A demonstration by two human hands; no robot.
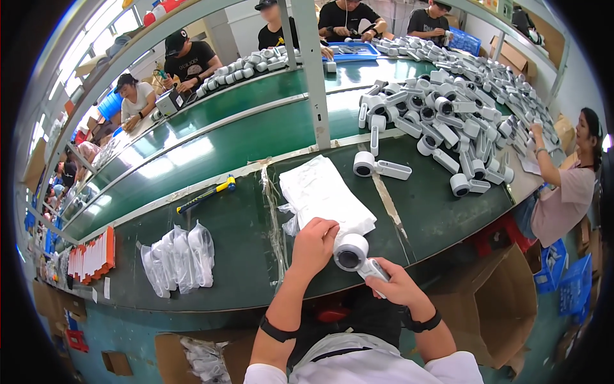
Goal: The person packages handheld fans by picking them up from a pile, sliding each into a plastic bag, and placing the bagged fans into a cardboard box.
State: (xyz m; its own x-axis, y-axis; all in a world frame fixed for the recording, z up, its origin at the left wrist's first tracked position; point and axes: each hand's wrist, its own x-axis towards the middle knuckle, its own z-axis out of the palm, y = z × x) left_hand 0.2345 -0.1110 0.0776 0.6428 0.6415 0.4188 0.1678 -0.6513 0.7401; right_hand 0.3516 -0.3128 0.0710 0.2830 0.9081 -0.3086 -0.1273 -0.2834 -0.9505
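Note:
My right hand (398, 283) is closed around the grey-white handle of a white handheld device (351, 251), whose round head has a dark circular face turned up toward me. The head lies just below the near corner of a stack of white plastic bags (326, 192). My left hand (314, 243) pinches at the near edge of that stack, fingertips pressed together on a bag, close to the device's head. Beyond the stack to the right, another such device (377, 166) lies alone on the dark green table (249, 246).
A big heap of the same devices (441, 115) covers the right side. Bagged devices (179, 259), a yellow-and-black hammer (206, 194) and orange-white boxes (93, 256) lie left. A metal post (311, 77) rises ahead; cardboard boxes (489, 307) stand below. Several people work around the green conveyor (192, 153).

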